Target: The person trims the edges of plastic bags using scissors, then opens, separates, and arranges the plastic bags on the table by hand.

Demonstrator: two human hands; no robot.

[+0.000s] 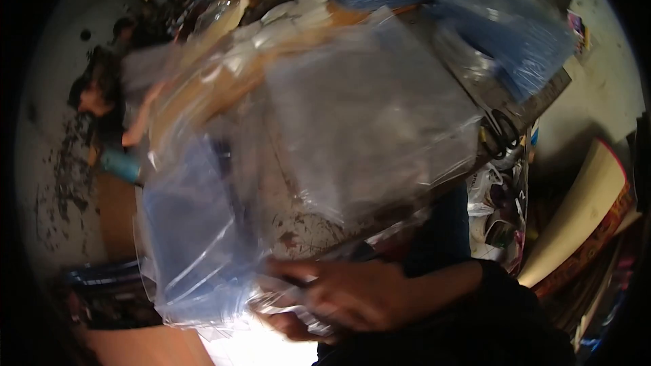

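My right hand [359,295], at the end of a dark sleeve, is closed on the lower edge of a stack of clear plastic bags [193,230]. The bags hang off the table's near left side and look bluish. Motion blurs the fingers, and a bright glare sits beside them. I cannot make out my left hand. Above my right hand, a flat pile of clear plastic sheets or bags [380,115] lies on the worn table [291,230]. Black-handled scissors [500,134] lie at the right end of this pile.
Bluish plastic [515,34] is heaped at the table's far right. Papers and clutter [237,7] cover the far left. Another person [102,95] is at the left, an arm reaching toward the table. A rolled sheet [576,210] leans at the right, near a white bag [483,186].
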